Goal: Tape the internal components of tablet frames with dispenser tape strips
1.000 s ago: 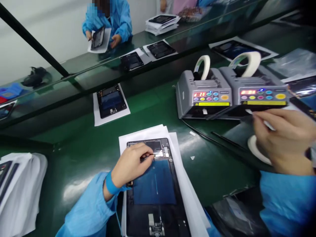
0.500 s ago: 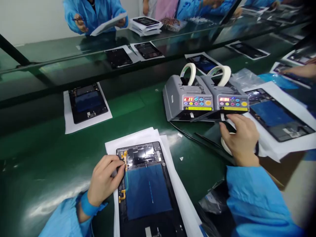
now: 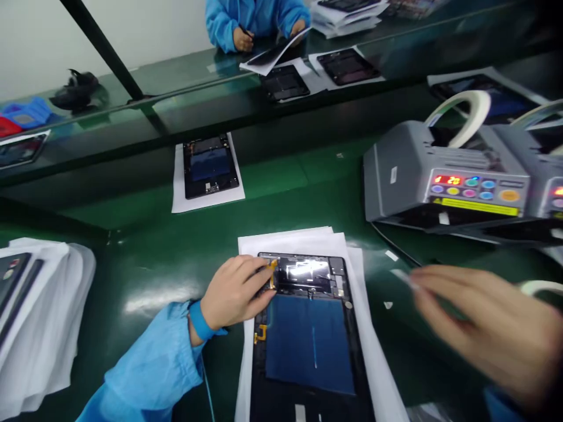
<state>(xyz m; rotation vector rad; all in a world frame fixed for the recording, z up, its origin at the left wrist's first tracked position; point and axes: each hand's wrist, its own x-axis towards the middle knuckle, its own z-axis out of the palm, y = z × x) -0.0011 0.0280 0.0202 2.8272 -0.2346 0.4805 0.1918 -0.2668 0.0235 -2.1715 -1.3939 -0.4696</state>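
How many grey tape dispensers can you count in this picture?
2: one dispenser beyond the right hand, and a second dispenser beside it, cut off by the picture's right edge; others may be out of view.

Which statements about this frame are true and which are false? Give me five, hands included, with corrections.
1. The right hand holds a white strip. True.
2. The left tape dispenser has a display reading 50. False: it reads 20.
3. The opened tablet lies on white paper. True.
4. The left hand touches that dispenser. False: it is at the tablet's upper-left edge.
5. The left wrist wears a blue band. True.
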